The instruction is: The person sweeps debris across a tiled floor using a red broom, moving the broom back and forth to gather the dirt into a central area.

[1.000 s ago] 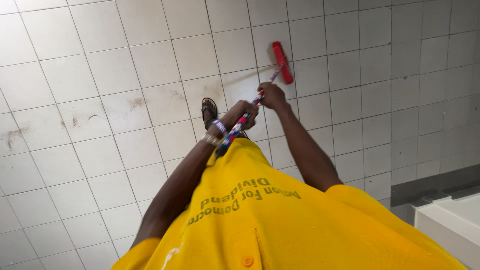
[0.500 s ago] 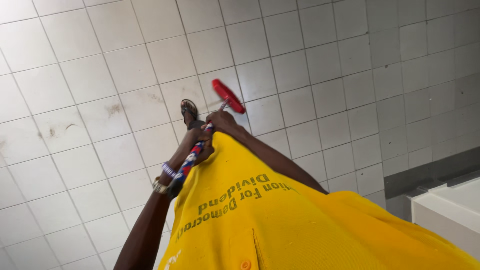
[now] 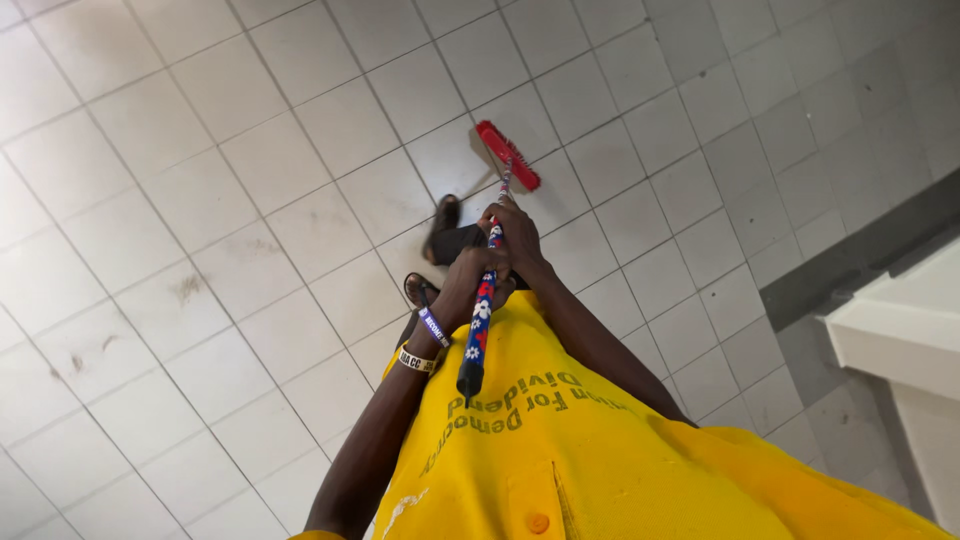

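Observation:
Both my hands grip a broom with a blue, flower-patterned handle (image 3: pixel 480 320) and a red brush head (image 3: pixel 508 155). My left hand (image 3: pixel 462 285), with two wristbands, is shut around the handle nearer its black top end. My right hand (image 3: pixel 515 235) is shut on the handle further down, closer to the brush. The red head rests on the white tiled floor (image 3: pixel 200 200) just beyond my feet, which wear dark sandals (image 3: pixel 443 215). My yellow shirt (image 3: pixel 600 460) fills the bottom of the view.
The floor tiles carry a few grey smudges (image 3: pixel 185 290) at the left. A dark strip (image 3: pixel 860 260) runs along the floor at the right, beside a white ledge or counter (image 3: pixel 900 330).
The broom head, drawn in close half a second ago, has moved out again over the tiles ahead of my feet. The view has shifted with my body.

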